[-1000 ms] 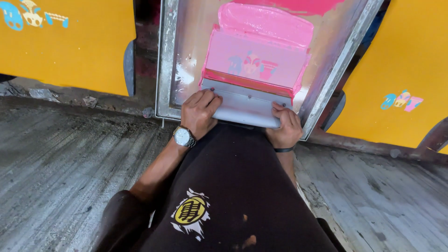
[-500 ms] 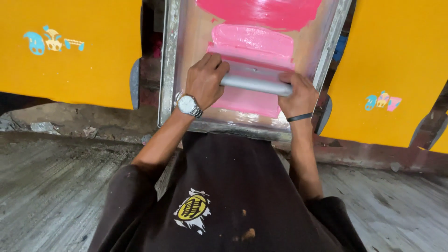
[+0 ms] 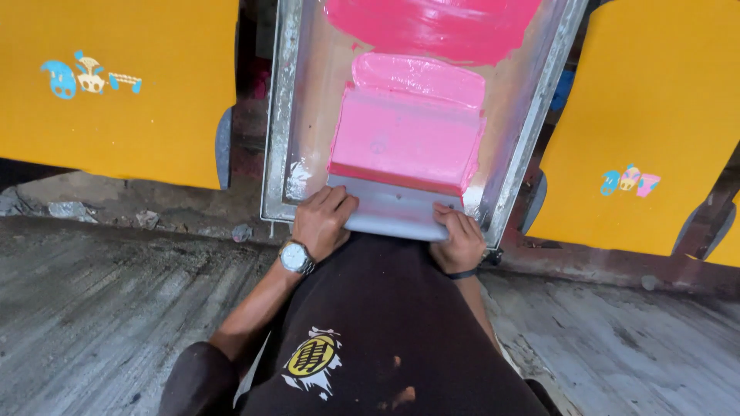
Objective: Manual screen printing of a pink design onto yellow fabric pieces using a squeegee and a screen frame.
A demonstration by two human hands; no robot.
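Note:
A grey squeegee [image 3: 397, 212] lies across the near end of a metal-framed printing screen [image 3: 279, 123]. My left hand [image 3: 322, 222], with a wristwatch on the wrist, grips its left end. At the right end sits my right hand [image 3: 459, 243], a dark band on its wrist, also closed on the squeegee. Thick pink ink [image 3: 408, 135] covers the mesh just beyond the blade, and a wider pink smear [image 3: 432, 27] spreads at the far end.
Yellow fabric panels flank the screen: one at the left [image 3: 116, 85] with a small blue and white print, one at the right [image 3: 655, 131] with a small multicoloured print. A worn grey wooden floor [image 3: 100, 308] lies below. My dark shirt [image 3: 385, 339] fills the lower middle.
Both hands have pulled the squeegee back toward my body from mid-screen, leaving a fresh pink band of ink on the mesh behind the blade.

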